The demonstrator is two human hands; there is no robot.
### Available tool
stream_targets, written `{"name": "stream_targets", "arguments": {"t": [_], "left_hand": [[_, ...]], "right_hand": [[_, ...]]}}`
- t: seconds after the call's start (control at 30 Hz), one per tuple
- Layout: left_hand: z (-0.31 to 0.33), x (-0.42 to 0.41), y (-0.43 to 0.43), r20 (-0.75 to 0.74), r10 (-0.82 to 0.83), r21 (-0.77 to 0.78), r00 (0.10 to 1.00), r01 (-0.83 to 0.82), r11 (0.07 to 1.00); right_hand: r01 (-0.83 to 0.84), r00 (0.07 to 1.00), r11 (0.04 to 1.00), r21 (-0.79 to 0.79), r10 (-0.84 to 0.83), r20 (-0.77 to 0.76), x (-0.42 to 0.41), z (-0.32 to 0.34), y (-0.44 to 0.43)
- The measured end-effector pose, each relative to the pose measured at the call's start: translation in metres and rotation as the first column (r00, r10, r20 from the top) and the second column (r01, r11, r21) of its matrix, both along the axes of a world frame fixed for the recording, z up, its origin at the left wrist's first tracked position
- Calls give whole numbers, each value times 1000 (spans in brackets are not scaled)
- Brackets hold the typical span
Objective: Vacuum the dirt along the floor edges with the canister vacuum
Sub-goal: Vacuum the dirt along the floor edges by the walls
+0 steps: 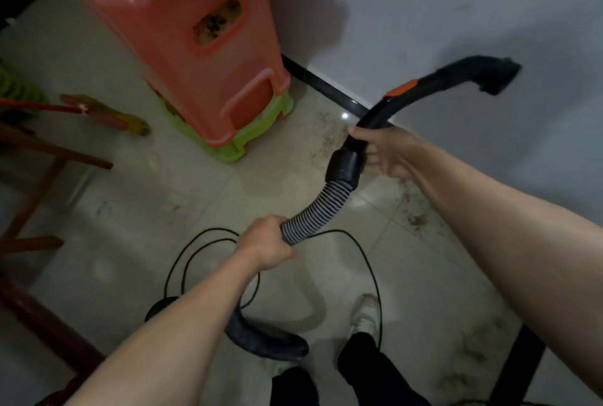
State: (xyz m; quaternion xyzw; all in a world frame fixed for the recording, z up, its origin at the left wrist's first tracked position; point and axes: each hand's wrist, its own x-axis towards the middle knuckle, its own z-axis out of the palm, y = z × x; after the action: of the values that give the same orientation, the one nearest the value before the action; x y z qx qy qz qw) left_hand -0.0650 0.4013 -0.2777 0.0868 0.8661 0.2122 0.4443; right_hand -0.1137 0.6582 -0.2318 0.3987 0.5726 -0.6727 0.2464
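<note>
Right hand (388, 154) grips the wand (403, 100), left hand (264, 242) clasps the hose (316, 213); nozzle (499, 79) seemingly above dirt (329, 136) along the baseboard (323, 82).

Dim, soft footage; small glare on the floor (345, 116); warped edges.

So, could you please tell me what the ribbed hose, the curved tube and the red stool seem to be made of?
The ribbed hose looks like flexible plastic, grey with dark ridges; it bends freely. The curved tube seems rigid black plastic, fairly matt, with an orange insert. The red stool appears moulded plastic, slightly glossy, judging by its highlights.
</note>
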Motion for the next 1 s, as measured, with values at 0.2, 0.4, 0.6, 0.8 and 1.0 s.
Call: {"name": "stream_targets", "arguments": {"t": [0.2, 0.4, 0.6, 0.8, 1.0], "left_hand": [[-10, -23, -41, -336, -198, -135, 921, 161, 978], [-32, -9, -50, -417, -301, -147, 858, 263, 954], [-64, 19, -43, -261, -193, -60, 946, 184, 981], [-104, 60, -20, -220, -219, -111, 951, 198, 974], [-147, 52, 10, -275, -116, -193, 954, 64, 979]], "right_hand": [[254, 936, 885, 390, -326, 130, 19, -61, -43], [393, 855, 786, 478, -503, 124, 56, -99, -49], [370, 869, 766, 526, -486, 96, 80, -116, -26], [31, 966, 805, 592, -175, 188, 75, -143, -1], [386, 895, 895, 225, -422, 143, 76, -205, 31]]}}
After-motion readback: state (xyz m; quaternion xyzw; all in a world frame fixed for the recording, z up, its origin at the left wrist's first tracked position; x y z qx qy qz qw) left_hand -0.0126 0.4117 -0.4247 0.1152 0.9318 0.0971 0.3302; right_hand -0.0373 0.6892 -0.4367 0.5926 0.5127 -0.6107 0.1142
